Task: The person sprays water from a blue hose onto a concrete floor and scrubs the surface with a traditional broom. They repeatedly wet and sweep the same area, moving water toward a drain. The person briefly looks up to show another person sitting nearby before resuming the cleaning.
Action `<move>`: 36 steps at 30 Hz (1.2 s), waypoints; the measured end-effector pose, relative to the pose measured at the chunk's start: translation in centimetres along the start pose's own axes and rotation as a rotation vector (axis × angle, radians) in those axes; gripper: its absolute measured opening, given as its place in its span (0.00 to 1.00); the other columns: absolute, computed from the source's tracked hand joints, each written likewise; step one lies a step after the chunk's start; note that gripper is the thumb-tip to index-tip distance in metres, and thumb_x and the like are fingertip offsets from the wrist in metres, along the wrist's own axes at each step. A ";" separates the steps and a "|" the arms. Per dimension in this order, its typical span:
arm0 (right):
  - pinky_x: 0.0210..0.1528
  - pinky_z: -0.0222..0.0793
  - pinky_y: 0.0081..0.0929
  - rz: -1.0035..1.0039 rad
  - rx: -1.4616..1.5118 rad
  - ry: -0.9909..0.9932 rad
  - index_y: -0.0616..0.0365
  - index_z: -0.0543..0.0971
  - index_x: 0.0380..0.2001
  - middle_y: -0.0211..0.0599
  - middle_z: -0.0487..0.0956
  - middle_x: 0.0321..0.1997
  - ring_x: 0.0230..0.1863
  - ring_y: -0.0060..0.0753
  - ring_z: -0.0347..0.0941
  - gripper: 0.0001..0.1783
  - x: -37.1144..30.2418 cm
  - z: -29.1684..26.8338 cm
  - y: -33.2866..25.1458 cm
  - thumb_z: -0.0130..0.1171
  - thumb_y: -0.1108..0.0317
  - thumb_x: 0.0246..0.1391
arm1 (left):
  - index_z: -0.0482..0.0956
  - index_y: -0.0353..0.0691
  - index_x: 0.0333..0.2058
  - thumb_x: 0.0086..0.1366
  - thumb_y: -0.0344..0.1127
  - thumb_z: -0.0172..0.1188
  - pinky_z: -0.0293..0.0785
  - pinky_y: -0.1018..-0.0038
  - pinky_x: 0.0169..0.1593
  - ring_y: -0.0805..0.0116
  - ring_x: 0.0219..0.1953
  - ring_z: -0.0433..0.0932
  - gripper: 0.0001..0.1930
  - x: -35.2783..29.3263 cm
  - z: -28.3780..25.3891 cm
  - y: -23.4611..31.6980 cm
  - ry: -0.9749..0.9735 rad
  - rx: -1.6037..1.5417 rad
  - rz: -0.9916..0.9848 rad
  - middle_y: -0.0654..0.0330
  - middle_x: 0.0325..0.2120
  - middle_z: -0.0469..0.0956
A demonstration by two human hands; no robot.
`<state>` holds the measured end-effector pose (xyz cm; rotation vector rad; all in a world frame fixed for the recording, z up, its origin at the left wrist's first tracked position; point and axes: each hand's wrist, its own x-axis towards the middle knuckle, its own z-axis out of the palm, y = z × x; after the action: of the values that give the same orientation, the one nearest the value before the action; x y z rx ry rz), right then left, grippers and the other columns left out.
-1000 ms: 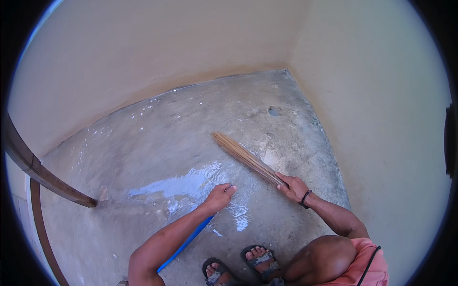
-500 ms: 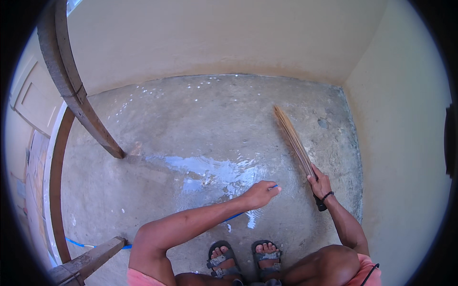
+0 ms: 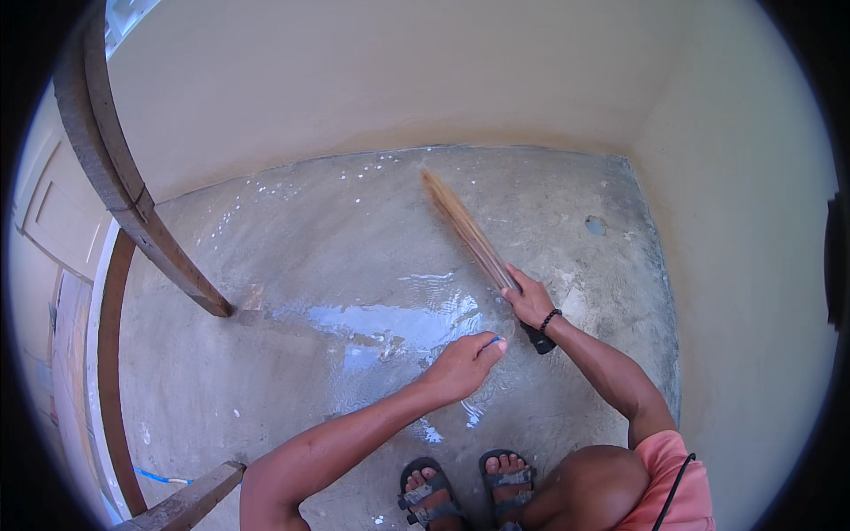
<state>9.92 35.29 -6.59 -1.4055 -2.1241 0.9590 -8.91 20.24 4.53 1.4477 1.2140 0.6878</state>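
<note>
My right hand (image 3: 529, 299) is wrapped around a stick broom (image 3: 465, 226) with tan bristles and a black handle end. The broom slants up and left over the wet concrete floor (image 3: 301, 203). Lower and to the left, my left hand (image 3: 467, 361) is closed around the end of a blue hose (image 3: 496, 340), thumb at its tip. Only a little of the hose shows there, as the hand and forearm cover the rest. A shiny puddle (image 3: 381, 324) spreads beside that hand.
Wooden posts (image 3: 181, 261) stand at the left, and another timber (image 3: 190, 500) juts in at lower left near a stretch of blue hose (image 3: 158, 476). Plain walls (image 3: 398, 80) bound the floor behind and at right. A round drain (image 3: 595, 226) lies near the right corner.
My right hand and the broom have swung left, the bristle tips now nearer the back wall's middle. My left hand has shifted slightly left with the hose.
</note>
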 end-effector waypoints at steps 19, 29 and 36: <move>0.59 0.66 0.36 0.126 0.011 0.268 0.55 0.67 0.62 0.57 0.73 0.57 0.57 0.54 0.71 0.32 0.4 -2.2 8.1 0.57 0.61 0.53 | 0.74 0.36 0.49 0.73 0.48 0.44 0.61 0.80 0.23 0.81 0.18 0.63 0.21 1.5 -1.3 -0.1 -0.073 -0.135 -0.262 0.69 0.17 0.65; 0.61 0.63 0.31 0.316 0.048 0.407 0.56 0.67 0.62 0.54 0.73 0.58 0.59 0.46 0.71 0.32 -13.7 -9.6 13.1 0.57 0.63 0.53 | 0.76 0.34 0.44 0.73 0.47 0.45 0.67 0.76 0.25 0.77 0.17 0.68 0.20 4.8 3.4 -2.9 -0.278 -0.064 -0.321 0.65 0.18 0.70; 0.61 0.63 0.28 0.520 0.169 0.730 0.64 0.66 0.62 0.51 0.74 0.58 0.58 0.37 0.71 0.32 -20.4 -13.9 19.2 0.57 0.70 0.53 | 0.74 0.33 0.37 0.73 0.46 0.44 0.68 0.75 0.25 0.75 0.18 0.71 0.19 5.3 3.5 -2.9 -0.320 -0.049 -0.317 0.63 0.18 0.72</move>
<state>39.45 25.88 -10.73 -1.8866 -1.1505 0.6194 -5.02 23.61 -0.20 1.2318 1.1313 0.2556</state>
